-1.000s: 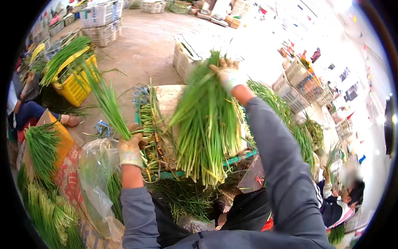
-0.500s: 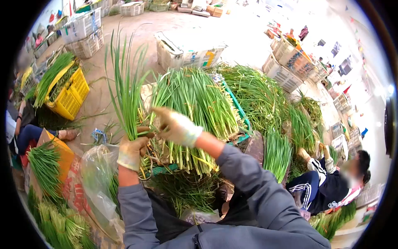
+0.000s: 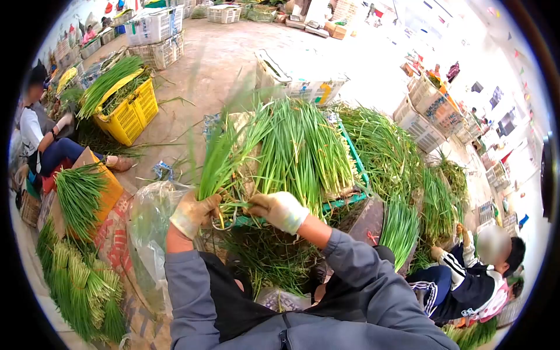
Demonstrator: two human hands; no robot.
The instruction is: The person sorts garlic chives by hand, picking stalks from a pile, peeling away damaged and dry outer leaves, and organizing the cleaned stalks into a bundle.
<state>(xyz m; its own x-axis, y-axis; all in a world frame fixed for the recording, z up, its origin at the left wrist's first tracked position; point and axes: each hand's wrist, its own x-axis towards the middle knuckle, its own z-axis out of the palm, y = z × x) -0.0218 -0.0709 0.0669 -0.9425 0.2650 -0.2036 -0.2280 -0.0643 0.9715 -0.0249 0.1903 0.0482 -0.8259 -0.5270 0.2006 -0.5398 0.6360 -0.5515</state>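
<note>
My left hand (image 3: 196, 214), in a pale, stained glove, is closed round the lower end of a bunch of green chives (image 3: 217, 169); the leaf tips above are blurred. Just right of it, my right hand (image 3: 281, 210), gloved too, has its fingers pinched together on a few thin stalks (image 3: 233, 205) at the bottom of the bunch. Beyond my hands a thick heap of chives (image 3: 300, 149) lies over a teal crate (image 3: 357, 153), stalk ends facing right and toward me. Loose trimmings (image 3: 268, 254) lie below, between my legs.
A yellow crate of greens (image 3: 129, 114) stands to the left, a white crate (image 3: 271, 73) behind the heap. Tied bunches (image 3: 84, 280) and a clear plastic bag (image 3: 153, 227) lie at my left. One person (image 3: 475, 280) sits at right, another (image 3: 44, 134) at left.
My right hand has moved down and to the right, from beside the bunch to its lower end. The bunch now leans to the right. The view has turned slightly left.
</note>
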